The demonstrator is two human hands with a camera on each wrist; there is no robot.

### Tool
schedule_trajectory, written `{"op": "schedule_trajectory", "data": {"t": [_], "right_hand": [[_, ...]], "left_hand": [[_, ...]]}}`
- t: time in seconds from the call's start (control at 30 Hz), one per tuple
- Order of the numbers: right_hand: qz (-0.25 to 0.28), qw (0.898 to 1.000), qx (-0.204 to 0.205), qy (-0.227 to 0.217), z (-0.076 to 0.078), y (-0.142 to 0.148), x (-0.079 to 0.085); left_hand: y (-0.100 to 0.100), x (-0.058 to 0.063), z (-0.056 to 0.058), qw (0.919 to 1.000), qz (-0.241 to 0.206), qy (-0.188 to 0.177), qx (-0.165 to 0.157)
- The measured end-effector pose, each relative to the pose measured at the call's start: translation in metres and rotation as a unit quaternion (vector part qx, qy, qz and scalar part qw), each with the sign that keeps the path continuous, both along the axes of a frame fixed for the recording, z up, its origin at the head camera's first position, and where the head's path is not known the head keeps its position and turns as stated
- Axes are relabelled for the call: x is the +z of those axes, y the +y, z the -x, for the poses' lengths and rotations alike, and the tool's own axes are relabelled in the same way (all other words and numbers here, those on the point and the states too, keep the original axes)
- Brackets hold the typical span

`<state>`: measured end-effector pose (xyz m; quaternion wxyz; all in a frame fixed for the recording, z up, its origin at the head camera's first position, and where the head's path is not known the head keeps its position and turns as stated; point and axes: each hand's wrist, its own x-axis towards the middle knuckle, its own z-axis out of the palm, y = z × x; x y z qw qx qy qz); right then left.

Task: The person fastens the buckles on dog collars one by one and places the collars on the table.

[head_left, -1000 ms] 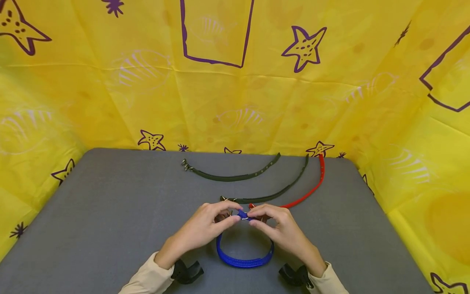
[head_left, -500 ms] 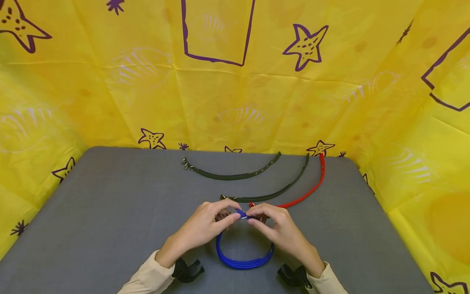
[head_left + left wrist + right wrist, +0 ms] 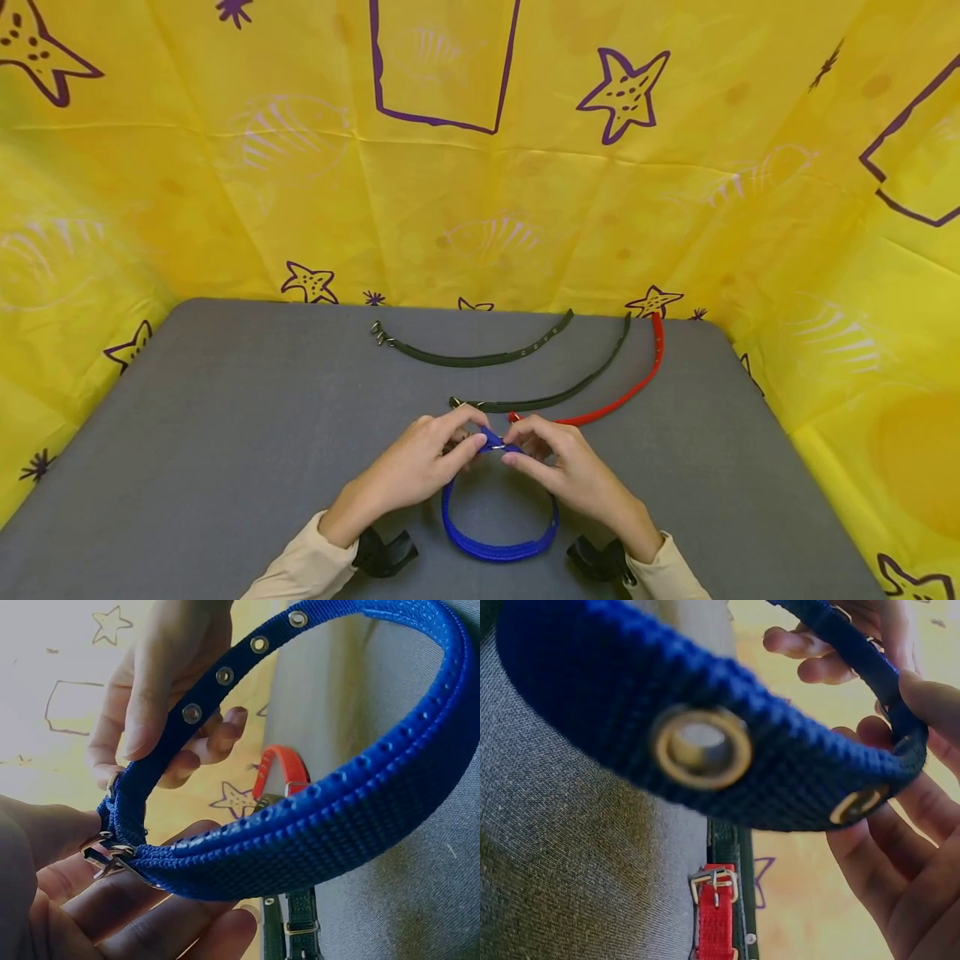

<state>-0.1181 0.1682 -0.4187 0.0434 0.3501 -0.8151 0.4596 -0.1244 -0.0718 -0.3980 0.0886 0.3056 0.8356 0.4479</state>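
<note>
A blue collar forms a loop toward me, its ends brought together between both hands. My left hand pinches the buckle end; in the left wrist view the metal buckle sits at those fingers. My right hand pinches the strap beside the metal ring, thumb against the webbing. Metal eyelets run along the strap, and a padded lining covers the loop's inside. In the right wrist view an eyelet shows close up. Whether the strap's tip is through the buckle, I cannot tell.
Beyond the hands a red collar lies curved on the grey table. Two dark green collars, a nearer one and a farther one, lie behind it. Yellow printed cloth rises at the table's back and sides.
The blue loop has sunk slightly toward me. Both hands still pinch the collar's joined ends, with small finger shifts and a little more blue strap showing between them.
</note>
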Motion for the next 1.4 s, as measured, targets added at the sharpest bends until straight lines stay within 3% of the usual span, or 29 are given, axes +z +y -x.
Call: {"op": "schedule_trajectory", "data": {"t": [0.43,0.67,0.97,1.17,1.4], "right_hand": [[-0.002,0.999,-0.015,-0.029,0.000,0.001,-0.001],[0.018,0.998,-0.042,-0.035,-0.002,-0.005,-0.002],[0.032,0.998,-0.030,-0.034,-0.001,-0.005,-0.001],[0.028,0.998,-0.036,-0.032,0.000,-0.004,-0.003],[0.048,0.997,-0.042,-0.038,-0.004,-0.009,-0.004]], "left_hand": [[-0.006,0.001,0.005,0.9993,-0.029,-0.018,0.015],[0.000,-0.002,0.002,0.9996,-0.026,-0.008,-0.005],[-0.001,-0.002,0.003,0.9993,-0.032,-0.006,-0.015],[-0.005,0.001,0.005,0.9987,-0.050,-0.004,0.002],[0.001,0.001,0.001,0.9990,-0.038,0.011,-0.019]]}}
